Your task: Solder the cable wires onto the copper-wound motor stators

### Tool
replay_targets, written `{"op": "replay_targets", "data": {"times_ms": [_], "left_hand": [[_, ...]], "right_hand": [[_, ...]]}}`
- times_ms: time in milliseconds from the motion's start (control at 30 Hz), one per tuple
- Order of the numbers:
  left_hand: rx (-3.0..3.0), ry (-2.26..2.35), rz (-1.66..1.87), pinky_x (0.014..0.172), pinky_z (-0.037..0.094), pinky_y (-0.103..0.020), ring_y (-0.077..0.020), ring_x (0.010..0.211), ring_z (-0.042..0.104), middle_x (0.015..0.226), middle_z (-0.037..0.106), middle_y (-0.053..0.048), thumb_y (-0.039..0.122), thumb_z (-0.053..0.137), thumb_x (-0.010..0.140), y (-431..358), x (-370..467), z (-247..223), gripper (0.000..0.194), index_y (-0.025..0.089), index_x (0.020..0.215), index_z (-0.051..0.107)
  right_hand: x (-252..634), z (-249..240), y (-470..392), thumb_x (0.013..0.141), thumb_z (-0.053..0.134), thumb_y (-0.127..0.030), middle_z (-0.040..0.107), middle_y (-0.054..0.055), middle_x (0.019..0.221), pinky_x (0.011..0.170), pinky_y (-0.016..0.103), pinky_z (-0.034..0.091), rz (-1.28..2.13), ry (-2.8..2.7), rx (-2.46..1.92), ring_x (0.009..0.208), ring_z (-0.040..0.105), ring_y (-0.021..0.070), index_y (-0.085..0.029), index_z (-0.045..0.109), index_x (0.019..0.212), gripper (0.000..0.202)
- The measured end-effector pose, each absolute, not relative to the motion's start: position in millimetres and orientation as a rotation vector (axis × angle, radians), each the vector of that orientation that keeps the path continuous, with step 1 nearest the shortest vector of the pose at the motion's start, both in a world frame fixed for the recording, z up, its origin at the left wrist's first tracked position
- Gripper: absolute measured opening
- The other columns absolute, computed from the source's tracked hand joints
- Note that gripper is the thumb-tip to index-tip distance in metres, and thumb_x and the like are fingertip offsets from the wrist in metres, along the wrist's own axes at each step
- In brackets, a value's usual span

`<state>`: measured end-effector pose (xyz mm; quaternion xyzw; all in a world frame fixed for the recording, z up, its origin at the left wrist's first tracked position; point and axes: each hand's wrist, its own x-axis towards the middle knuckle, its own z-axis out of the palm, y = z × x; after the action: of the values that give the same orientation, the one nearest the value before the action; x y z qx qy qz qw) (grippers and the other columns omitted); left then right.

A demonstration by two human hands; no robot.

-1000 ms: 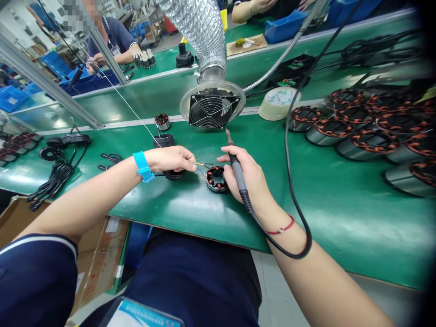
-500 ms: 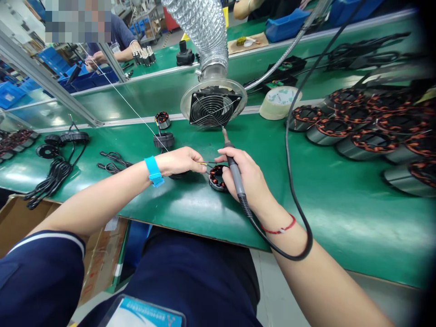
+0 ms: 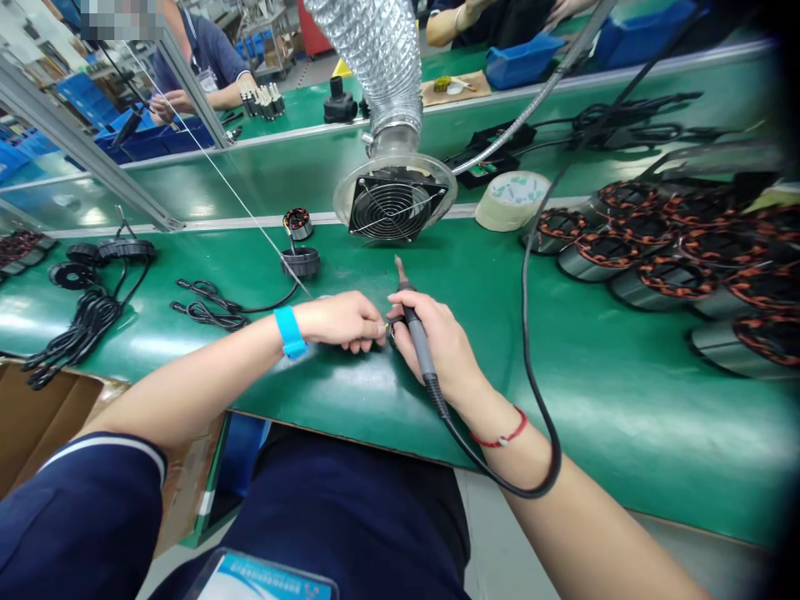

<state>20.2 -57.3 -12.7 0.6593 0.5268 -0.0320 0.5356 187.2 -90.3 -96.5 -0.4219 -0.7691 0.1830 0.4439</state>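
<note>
My right hand (image 3: pixel 434 337) is closed round the grey handle of a soldering iron (image 3: pixel 417 333), its tip pointing up and away toward the fan. Close beside it, my left hand (image 3: pixel 353 321) pinches thin wires (image 3: pixel 387 327) between thumb and fingers. The small dark part between the hands is mostly hidden by my fingers. Just beyond my left hand, a black ring (image 3: pixel 301 262) rests on the green table, with a copper-wound stator (image 3: pixel 297 223) behind it. Thin solder wire (image 3: pixel 231 186) slants down from the upper left toward my left hand.
A fan (image 3: pixel 395 206) hangs under a foil duct (image 3: pixel 375 67). Several large stators (image 3: pixel 666 279) crowd the right side. Tape (image 3: pixel 512 200) lies near the divider. Black cables (image 3: pixel 93 325) and rings lie left. Across the divider, a person's hands (image 3: pixel 172 107) work. The iron's cord loops over my right forearm.
Both hands have come closer together and slightly lower in view. The iron has shifted left, and the small wound ring formerly visible between my hands is now mostly hidden.
</note>
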Motion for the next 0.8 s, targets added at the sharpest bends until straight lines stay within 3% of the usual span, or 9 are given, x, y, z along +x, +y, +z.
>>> {"op": "replay_targets", "data": {"times_ms": [233, 367, 500, 567, 633, 800], "left_hand": [[2.058, 1.636, 0.127, 0.069, 0.043, -0.025, -0.0158, 0.074, 0.060, 0.079, 0.069, -0.005, 0.020, 0.047, 0.083, -37, -2, -13, 0.021, 0.015, 0.072, 0.064], [2.006, 2.090, 0.252, 0.081, 0.046, -0.029, -0.0218, 0.088, 0.063, 0.090, 0.069, -0.010, 0.021, 0.046, 0.086, -2, -51, -9, 0.022, 0.014, 0.087, 0.067], [1.958, 2.348, 0.384, 0.090, 0.047, -0.038, -0.0294, 0.104, 0.061, 0.121, 0.056, -0.021, 0.023, 0.048, 0.087, 21, -84, -13, 0.043, 0.008, 0.127, 0.052], [2.013, 2.361, 0.355, 0.092, 0.047, -0.040, -0.0306, 0.107, 0.061, 0.133, 0.044, -0.020, 0.032, 0.051, 0.088, 31, -90, -14, 0.059, 0.013, 0.142, 0.039], [2.055, 2.317, 0.197, 0.096, 0.046, -0.040, -0.0313, 0.111, 0.061, 0.139, 0.036, -0.018, 0.044, 0.053, 0.087, 43, -92, -13, 0.068, 0.020, 0.147, 0.033], [1.950, 2.195, -0.236, 0.105, 0.041, -0.038, -0.0302, 0.112, 0.061, 0.140, 0.031, -0.012, 0.059, 0.055, 0.080, 75, -97, -6, 0.070, 0.023, 0.139, 0.048]], "right_hand": [[203, -96, -87, 0.086, 0.053, -0.024, 0.069, 0.006, 0.103, 0.090, 0.041, 0.051, 0.474, -1.711, -1.129, 0.098, 0.066, 0.0227, -0.023, 0.052, 0.119, 0.033], [211, -95, -86, 0.087, 0.053, -0.031, 0.070, 0.007, 0.095, 0.084, 0.040, 0.054, 0.476, -1.612, -1.234, 0.091, 0.067, 0.0228, -0.021, 0.056, 0.115, 0.030], [213, -95, -88, 0.088, 0.053, -0.033, 0.070, 0.007, 0.097, 0.082, 0.039, 0.054, 0.513, -1.619, -1.257, 0.088, 0.067, 0.0224, -0.022, 0.058, 0.115, 0.030], [213, -94, -90, 0.089, 0.053, -0.033, 0.070, 0.006, 0.097, 0.081, 0.039, 0.055, 0.517, -1.631, -1.252, 0.088, 0.068, 0.0222, -0.023, 0.059, 0.115, 0.029], [214, -92, -91, 0.089, 0.053, -0.034, 0.070, 0.006, 0.096, 0.079, 0.039, 0.055, 0.517, -1.641, -1.257, 0.087, 0.068, 0.0224, -0.023, 0.059, 0.115, 0.029], [216, -93, -93, 0.089, 0.053, -0.037, 0.071, 0.006, 0.097, 0.079, 0.040, 0.055, 0.539, -1.652, -1.308, 0.089, 0.068, 0.0240, -0.024, 0.059, 0.114, 0.029]]}}
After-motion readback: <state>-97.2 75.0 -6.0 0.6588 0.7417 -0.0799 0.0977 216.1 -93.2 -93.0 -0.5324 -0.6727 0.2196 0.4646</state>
